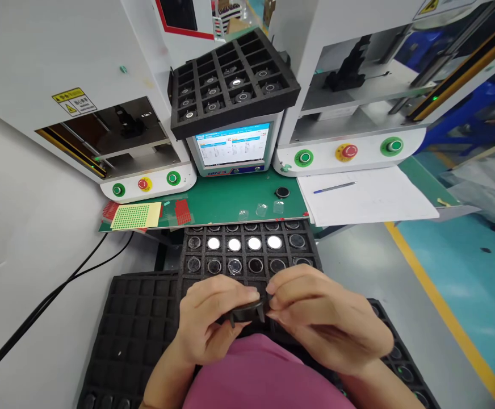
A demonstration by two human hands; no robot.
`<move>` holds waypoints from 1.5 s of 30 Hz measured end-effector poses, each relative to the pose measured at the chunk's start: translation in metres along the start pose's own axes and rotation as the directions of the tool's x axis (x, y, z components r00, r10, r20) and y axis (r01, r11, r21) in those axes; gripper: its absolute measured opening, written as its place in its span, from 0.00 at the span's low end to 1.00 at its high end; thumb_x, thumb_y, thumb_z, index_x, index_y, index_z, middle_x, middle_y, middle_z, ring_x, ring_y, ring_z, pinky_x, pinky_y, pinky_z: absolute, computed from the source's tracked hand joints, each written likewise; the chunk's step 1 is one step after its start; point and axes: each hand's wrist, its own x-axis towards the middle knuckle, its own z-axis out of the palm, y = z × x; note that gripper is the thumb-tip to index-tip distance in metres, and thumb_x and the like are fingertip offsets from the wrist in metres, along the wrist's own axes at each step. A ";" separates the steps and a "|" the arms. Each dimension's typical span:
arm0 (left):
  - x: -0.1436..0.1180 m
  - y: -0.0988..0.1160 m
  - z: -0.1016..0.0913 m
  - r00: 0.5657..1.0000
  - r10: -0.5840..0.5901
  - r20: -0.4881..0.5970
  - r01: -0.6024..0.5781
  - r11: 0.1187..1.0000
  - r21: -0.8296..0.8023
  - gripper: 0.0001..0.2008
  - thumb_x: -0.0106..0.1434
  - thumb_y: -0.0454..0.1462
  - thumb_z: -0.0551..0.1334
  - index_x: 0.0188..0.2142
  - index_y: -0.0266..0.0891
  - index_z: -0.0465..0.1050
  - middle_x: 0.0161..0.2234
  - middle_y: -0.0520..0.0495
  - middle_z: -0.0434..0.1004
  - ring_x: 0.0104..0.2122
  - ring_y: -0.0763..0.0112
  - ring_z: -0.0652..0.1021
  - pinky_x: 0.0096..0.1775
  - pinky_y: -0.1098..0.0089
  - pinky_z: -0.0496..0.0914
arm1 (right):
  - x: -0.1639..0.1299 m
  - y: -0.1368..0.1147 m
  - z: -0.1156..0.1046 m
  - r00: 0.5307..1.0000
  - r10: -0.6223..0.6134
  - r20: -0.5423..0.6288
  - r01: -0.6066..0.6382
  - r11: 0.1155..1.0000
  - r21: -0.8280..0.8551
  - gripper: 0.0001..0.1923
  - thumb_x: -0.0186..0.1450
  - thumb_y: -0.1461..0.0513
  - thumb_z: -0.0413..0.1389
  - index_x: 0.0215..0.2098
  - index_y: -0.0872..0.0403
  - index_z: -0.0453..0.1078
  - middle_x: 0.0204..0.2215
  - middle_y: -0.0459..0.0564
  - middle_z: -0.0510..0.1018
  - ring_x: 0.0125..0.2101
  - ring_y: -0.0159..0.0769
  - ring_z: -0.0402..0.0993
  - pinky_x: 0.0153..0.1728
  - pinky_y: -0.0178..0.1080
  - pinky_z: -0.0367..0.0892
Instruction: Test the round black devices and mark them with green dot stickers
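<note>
**Two hands pinch a small black round part over a foam tray**

Seen from above, the left hand (211, 324) and right hand (322, 321) meet close to the body, over a pink shirt (264, 375). Together they pinch a small black round plastic part (245, 312), thumbs and fingertips closed on its edges. Just beyond the hands sits a black foam compartment tray (247, 253) holding round parts, some shining white. An empty-looking black foam tray (139, 324) lies to the left. Farther back, a green mat (226, 201) carries a lit touchscreen (233, 145), topped by another tilted black tray (230, 79). White machines with green and red buttons flank it. White paper (370, 199) with a blue pen (335, 187) lies right.
</note>
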 end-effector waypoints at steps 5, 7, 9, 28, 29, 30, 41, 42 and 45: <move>0.003 0.004 0.003 0.995 0.095 -0.010 -0.091 0.976 0.196 0.14 0.66 0.30 0.57 0.50 0.33 0.73 0.38 0.42 0.80 0.37 0.69 0.81 0.39 0.71 0.77 | 0.000 -0.002 -0.001 1.000 -0.006 0.028 0.010 0.992 -0.123 0.13 0.60 0.77 0.50 0.29 0.53 0.65 0.28 0.47 0.74 0.33 0.31 0.75 0.42 0.42 0.76; 0.005 0.006 0.003 0.992 0.122 0.000 -0.117 0.951 0.286 0.14 0.65 0.30 0.58 0.50 0.33 0.73 0.37 0.42 0.81 0.38 0.68 0.81 0.40 0.70 0.78 | -0.001 -0.002 0.002 1.000 -0.020 -0.015 0.017 0.983 -0.181 0.15 0.58 0.78 0.51 0.27 0.52 0.62 0.28 0.45 0.73 0.32 0.30 0.75 0.43 0.41 0.76; 0.006 0.007 0.004 0.990 0.138 0.003 -0.132 0.939 0.317 0.13 0.65 0.30 0.58 0.49 0.33 0.73 0.36 0.43 0.81 0.37 0.67 0.82 0.39 0.69 0.79 | -0.004 0.000 0.006 0.997 -0.028 -0.073 0.014 0.983 -0.183 0.16 0.56 0.79 0.51 0.27 0.52 0.61 0.28 0.43 0.74 0.31 0.28 0.76 0.45 0.40 0.75; 0.000 -0.004 0.019 0.978 0.008 -0.208 0.064 0.939 0.338 0.12 0.63 0.29 0.59 0.45 0.36 0.76 0.33 0.44 0.81 0.33 0.69 0.81 0.36 0.73 0.77 | -0.019 0.002 0.019 0.988 -0.097 -0.120 0.030 0.883 -0.469 0.14 0.58 0.77 0.56 0.31 0.52 0.66 0.29 0.47 0.81 0.32 0.33 0.78 0.37 0.37 0.78; -0.001 -0.009 0.019 0.955 -0.051 -0.291 0.151 0.930 0.335 0.11 0.63 0.29 0.60 0.44 0.37 0.76 0.33 0.45 0.82 0.32 0.70 0.81 0.35 0.73 0.77 | -0.022 0.004 0.021 0.992 -0.096 -0.085 0.048 0.893 -0.448 0.14 0.58 0.77 0.56 0.31 0.52 0.66 0.30 0.47 0.81 0.33 0.33 0.78 0.38 0.36 0.78; -0.001 -0.014 0.017 0.905 -0.131 -0.406 0.265 0.917 0.296 0.10 0.63 0.30 0.61 0.43 0.37 0.76 0.33 0.46 0.81 0.32 0.71 0.81 0.35 0.74 0.76 | -0.026 0.009 0.021 0.995 -0.092 -0.039 0.066 0.899 -0.433 0.14 0.58 0.76 0.56 0.31 0.51 0.66 0.30 0.45 0.81 0.33 0.32 0.78 0.38 0.36 0.78; -0.002 -0.064 -0.018 0.391 -0.840 -0.377 0.565 0.542 -0.622 0.15 0.54 0.43 0.71 0.34 0.36 0.72 0.35 0.43 0.83 0.32 0.67 0.82 0.37 0.68 0.76 | -0.022 0.241 -0.034 0.795 0.597 -0.112 -0.505 0.547 -0.668 0.13 0.69 0.59 0.56 0.49 0.57 0.68 0.45 0.54 0.76 0.41 0.39 0.76 0.42 0.46 0.74; -0.005 -0.064 -0.016 0.378 -0.871 -0.313 0.605 0.488 -0.628 0.16 0.54 0.44 0.70 0.34 0.35 0.72 0.36 0.41 0.83 0.31 0.67 0.81 0.35 0.68 0.75 | -0.019 0.251 -0.034 0.764 0.636 -0.109 -0.527 0.518 -0.673 0.14 0.69 0.58 0.56 0.50 0.57 0.69 0.46 0.53 0.75 0.42 0.38 0.76 0.43 0.46 0.74; -0.010 -0.067 -0.013 0.344 -0.912 -0.221 0.667 0.404 -0.626 0.15 0.57 0.45 0.68 0.35 0.34 0.74 0.36 0.38 0.83 0.27 0.72 0.76 0.27 0.74 0.67 | -0.012 0.267 -0.028 0.692 0.713 -0.113 -0.587 0.465 -0.663 0.16 0.69 0.57 0.56 0.52 0.56 0.68 0.49 0.53 0.74 0.44 0.39 0.74 0.44 0.47 0.73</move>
